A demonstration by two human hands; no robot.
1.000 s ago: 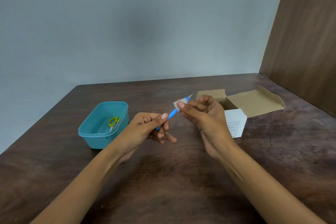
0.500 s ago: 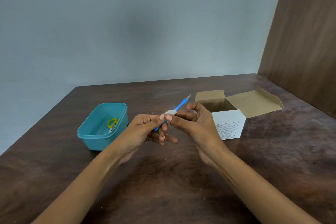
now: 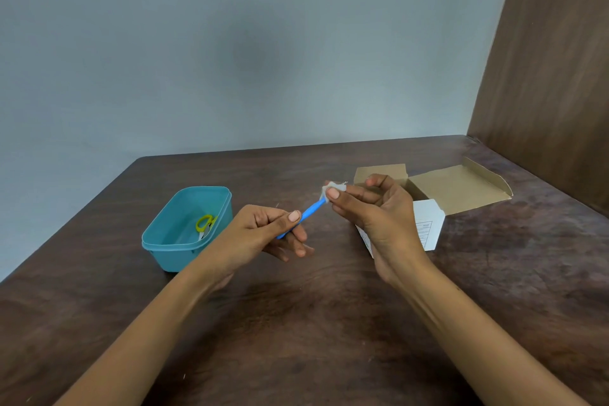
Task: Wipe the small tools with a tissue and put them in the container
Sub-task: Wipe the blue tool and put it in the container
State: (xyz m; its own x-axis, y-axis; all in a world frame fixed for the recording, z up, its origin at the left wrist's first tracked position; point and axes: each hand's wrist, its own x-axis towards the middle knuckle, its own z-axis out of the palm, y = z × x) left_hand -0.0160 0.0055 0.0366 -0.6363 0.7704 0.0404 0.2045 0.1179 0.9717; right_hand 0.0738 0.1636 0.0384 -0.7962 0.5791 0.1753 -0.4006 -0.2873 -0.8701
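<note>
The tissue (image 3: 333,189) hides the blue tool's (image 3: 311,209) tip; the box's (image 3: 428,227) label print is unreadable.

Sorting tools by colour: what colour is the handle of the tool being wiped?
Bright blue handle, seen in the head view.

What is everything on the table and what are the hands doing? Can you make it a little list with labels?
left hand: pinches the blue tool by its lower end
right hand: presses the tissue around the tool's tip
teal container: open, left of the hands
inside container: yellow-handled scissors
cardboard box: open, behind the right hand
table: dark wood
task stage: wiping, blue tool not yet in the container
</note>
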